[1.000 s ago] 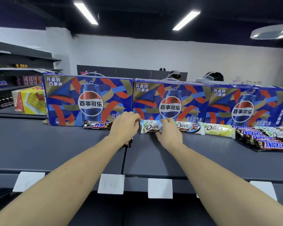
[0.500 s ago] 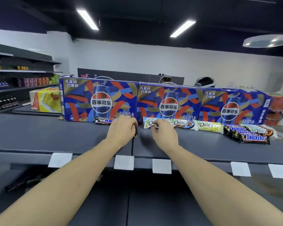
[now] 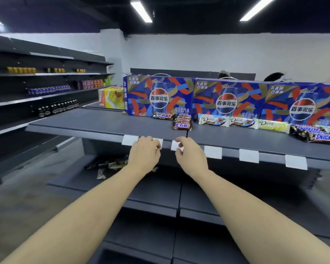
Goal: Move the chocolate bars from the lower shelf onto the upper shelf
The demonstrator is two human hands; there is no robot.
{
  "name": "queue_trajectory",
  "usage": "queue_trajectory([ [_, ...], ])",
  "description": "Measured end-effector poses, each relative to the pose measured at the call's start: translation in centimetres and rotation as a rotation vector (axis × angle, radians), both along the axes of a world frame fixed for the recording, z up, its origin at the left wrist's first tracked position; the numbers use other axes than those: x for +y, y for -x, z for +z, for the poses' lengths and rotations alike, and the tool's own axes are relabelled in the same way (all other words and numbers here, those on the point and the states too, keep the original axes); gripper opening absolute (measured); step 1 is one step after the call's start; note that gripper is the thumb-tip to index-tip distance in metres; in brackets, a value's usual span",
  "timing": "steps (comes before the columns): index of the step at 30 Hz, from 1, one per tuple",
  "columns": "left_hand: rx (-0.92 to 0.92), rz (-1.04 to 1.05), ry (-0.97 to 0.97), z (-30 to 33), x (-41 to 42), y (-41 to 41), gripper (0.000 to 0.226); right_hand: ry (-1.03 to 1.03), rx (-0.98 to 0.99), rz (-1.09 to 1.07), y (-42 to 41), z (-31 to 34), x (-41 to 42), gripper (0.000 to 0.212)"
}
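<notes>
On the upper shelf (image 3: 95,124) lie a stack of brown Snickers bars (image 3: 182,122), one more bar (image 3: 163,116) behind it, three Dove bars (image 3: 242,122) in a row and a Snickers pile (image 3: 318,134) at the right. Several dark chocolate bars (image 3: 108,165) lie on the lower shelf (image 3: 145,189), at its back left. My left hand (image 3: 144,155) and right hand (image 3: 191,156) hover side by side in front of the upper shelf's edge, fingers loosely curled, both holding nothing.
Three blue Pepsi cartons (image 3: 227,100) stand along the back of the upper shelf, with a yellow box (image 3: 112,97) to their left. White price tags (image 3: 249,156) line the shelf front. Another shelving unit (image 3: 46,88) with bottles and cans stands at the left.
Both hands have let go of the bars on the upper shelf and drawn back and down to its front edge. The Snickers stack now lies uncovered. The camera has tilted down.
</notes>
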State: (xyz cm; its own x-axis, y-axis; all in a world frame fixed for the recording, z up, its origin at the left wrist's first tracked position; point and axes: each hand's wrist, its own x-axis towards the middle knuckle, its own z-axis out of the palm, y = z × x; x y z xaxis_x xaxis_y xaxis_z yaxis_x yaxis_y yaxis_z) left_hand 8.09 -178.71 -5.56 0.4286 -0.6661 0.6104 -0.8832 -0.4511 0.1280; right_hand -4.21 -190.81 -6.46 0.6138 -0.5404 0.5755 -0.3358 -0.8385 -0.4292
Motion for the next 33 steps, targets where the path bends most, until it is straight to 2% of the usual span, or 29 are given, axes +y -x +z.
queue_trajectory([
  [4,0.046,0.074,-0.144,-3.1,4.6,-0.3,0.023,-0.072,0.152,0.013,-0.6,-2.8,2.6,0.040],
  [11,0.166,0.148,-0.237,-7.0,11.0,-4.9,0.029,-0.139,0.323,0.040,-4.6,-6.9,6.7,0.041],
  [19,0.188,0.090,-0.253,-7.9,10.8,-11.9,0.029,-0.139,0.348,-0.009,-9.1,-6.3,8.4,0.038],
  [33,0.185,-0.089,-0.255,-8.0,8.1,-15.9,0.027,-0.169,0.331,-0.201,-11.1,-4.9,8.8,0.038],
])
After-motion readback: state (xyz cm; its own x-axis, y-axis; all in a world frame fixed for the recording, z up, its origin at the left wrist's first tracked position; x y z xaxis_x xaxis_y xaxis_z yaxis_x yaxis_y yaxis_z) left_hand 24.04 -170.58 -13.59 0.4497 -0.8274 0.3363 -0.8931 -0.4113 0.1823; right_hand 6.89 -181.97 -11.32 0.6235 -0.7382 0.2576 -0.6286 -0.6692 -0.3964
